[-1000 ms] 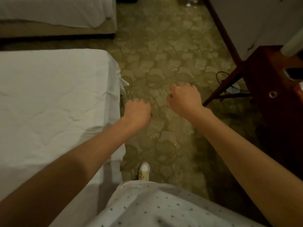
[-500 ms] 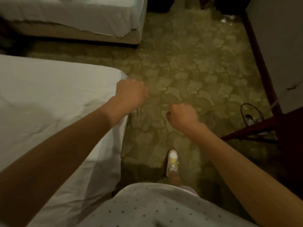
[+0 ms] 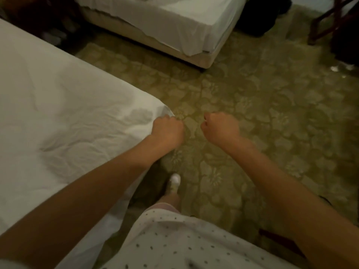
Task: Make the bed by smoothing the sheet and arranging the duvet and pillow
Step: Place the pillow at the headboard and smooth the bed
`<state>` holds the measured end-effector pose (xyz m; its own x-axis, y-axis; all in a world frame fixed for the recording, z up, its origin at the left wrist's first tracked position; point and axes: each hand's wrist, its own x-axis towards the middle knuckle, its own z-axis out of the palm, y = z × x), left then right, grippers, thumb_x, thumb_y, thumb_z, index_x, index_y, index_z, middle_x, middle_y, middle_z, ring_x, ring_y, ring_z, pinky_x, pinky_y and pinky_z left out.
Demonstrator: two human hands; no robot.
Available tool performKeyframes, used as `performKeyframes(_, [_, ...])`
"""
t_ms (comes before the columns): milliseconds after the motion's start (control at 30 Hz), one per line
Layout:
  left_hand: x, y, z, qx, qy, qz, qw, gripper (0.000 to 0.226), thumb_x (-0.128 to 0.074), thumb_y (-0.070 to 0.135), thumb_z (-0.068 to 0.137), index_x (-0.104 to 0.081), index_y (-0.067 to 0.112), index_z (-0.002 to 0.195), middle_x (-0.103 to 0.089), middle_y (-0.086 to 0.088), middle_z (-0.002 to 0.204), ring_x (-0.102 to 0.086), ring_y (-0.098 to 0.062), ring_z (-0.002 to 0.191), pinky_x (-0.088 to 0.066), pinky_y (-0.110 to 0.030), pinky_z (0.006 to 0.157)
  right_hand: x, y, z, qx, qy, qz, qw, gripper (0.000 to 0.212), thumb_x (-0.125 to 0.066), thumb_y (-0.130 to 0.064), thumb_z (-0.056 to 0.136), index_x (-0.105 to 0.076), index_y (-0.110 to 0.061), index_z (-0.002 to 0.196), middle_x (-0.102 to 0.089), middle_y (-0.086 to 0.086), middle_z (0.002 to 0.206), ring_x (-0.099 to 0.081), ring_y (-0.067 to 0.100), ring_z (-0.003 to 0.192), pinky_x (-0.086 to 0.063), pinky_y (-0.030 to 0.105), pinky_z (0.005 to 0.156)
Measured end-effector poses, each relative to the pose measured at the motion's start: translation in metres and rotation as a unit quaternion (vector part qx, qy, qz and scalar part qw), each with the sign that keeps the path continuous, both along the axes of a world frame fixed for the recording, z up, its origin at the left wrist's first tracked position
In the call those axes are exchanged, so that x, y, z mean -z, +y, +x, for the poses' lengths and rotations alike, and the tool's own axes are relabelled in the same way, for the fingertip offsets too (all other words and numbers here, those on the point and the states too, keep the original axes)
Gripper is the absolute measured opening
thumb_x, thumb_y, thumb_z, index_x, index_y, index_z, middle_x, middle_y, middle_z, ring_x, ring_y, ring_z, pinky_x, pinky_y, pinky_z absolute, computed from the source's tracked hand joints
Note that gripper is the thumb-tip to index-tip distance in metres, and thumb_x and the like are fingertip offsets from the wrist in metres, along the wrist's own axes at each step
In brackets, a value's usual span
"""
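While fingers (image 3: 174, 121) curl | left hand (image 3: 168, 131) at sheet (image 3: 68, 113) corner, grip unclear; right hand (image 3: 220, 129) empty

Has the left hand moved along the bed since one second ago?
Yes. The left hand went forward along the side of the bed and is now at its corner.

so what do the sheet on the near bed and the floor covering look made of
The sheet looks like thin woven cotton or a cotton blend, matte white; it shows fine soft creases and drapes over the mattress corner. The carpet is seemingly low-pile textile, matte olive-gold with a tone-on-tone floral pattern; fibre type cannot be told.
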<state>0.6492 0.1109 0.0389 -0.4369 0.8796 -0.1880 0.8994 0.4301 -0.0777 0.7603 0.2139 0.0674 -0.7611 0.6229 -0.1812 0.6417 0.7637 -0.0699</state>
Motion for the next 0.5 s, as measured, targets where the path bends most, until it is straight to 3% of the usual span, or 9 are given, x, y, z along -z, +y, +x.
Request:
performKeyframes(100, [-0.006, 0.045, -0.044, -0.03, 0.002, 0.022, 0.999, 0.025, -0.045, 0.022, 0.096, -0.063, 0.016, 0.112, -0.064, -0.003, 0.107, -0.059, -0.022, 0.1, -0.032, -0.029, 0.07, 0.015, 0.034, -0.034, -0.015, -0.01, -0.016, 1.0, 0.025, -0.04, -0.023, 0.098, -0.06, -0.009, 0.095, -0.065, 0.009, 0.1, -0.052, 0.023, 0.079, -0.032, 0.03, 0.068])
performKeyframes(233, [-0.023, 0.105, -0.113, -0.064, -0.007, 0.039, 0.997, 0.022, -0.044, 0.019, 0.095, -0.065, 0.013, 0.101, -0.066, -0.005, 0.101, -0.058, -0.022, 0.086, -0.034, -0.03, 0.068, 0.024, 0.081, -0.09, -0.04, -0.029, -0.027, 0.998, 0.029, -0.039, -0.026, 0.099, -0.061, -0.009, 0.107, -0.064, 0.01, 0.108, -0.06, 0.028, 0.097, -0.035, 0.029, 0.07])
performKeyframes(300, [-0.028, 0.129, -0.142, -0.064, 0.003, 0.033, 0.997, 0.023, -0.044, 0.02, 0.096, -0.065, 0.012, 0.102, -0.065, -0.005, 0.098, -0.053, -0.021, 0.082, -0.034, -0.03, 0.068, 0.021, 0.106, -0.12, -0.036, -0.041, -0.032, 0.998, 0.029, -0.04, -0.027, 0.099, -0.062, -0.009, 0.106, -0.064, 0.01, 0.108, -0.059, 0.027, 0.096, -0.035, 0.03, 0.072])
performKeyframes(400, [-0.029, 0.16, -0.182, -0.064, 0.004, 0.034, 0.997, 0.025, -0.041, 0.023, 0.098, -0.061, 0.012, 0.108, -0.062, -0.007, 0.1, -0.055, -0.024, 0.091, -0.034, -0.031, 0.07, 0.011, 0.147, -0.167, -0.042, -0.028, -0.01, 0.999, 0.026, -0.04, -0.023, 0.098, -0.062, -0.01, 0.095, -0.065, 0.008, 0.099, -0.05, 0.021, 0.076, -0.033, 0.028, 0.068])
performKeyframes(500, [-0.019, 0.177, -0.214, -0.063, -0.011, 0.007, 0.998, 0.025, -0.041, 0.027, 0.097, -0.059, 0.014, 0.108, -0.063, -0.006, 0.103, -0.058, -0.025, 0.094, -0.035, -0.031, 0.07, -0.005, 0.187, -0.21, -0.062, 0.004, 0.015, 0.998, 0.025, -0.039, -0.021, 0.099, -0.061, -0.01, 0.101, -0.064, 0.009, 0.103, -0.056, 0.026, 0.088, -0.03, 0.03, 0.071])
